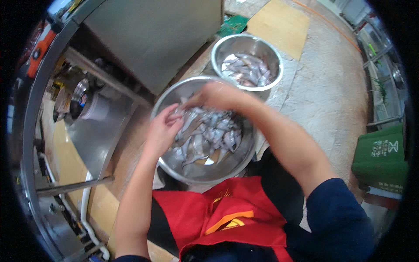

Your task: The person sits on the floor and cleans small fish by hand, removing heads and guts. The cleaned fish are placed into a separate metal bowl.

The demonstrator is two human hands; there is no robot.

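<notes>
A large steel basin [203, 177] stands in front of me with many small silvery fish [209, 134] heaped in it. Over its far left part, my left hand [167, 122] has its fingers curled. My right hand [219, 95], blurred, is above the far side of the basin. A slim brownish fish [192, 101] appears to extend from the right hand towards my left fingertips. Blur hides whether the left fingers grip it. Behind, slightly right, a smaller steel bowl [279, 70] contains more silvery fish [250, 70].
A metal cabinet [160, 36] rises beyond the basin. On the left is a steel rack [98, 134] with pots [80, 91] and a white pipe [85, 209] below. A green box [376, 157] bearing writing stands right. Yellowish board [281, 26] covers part of the floor.
</notes>
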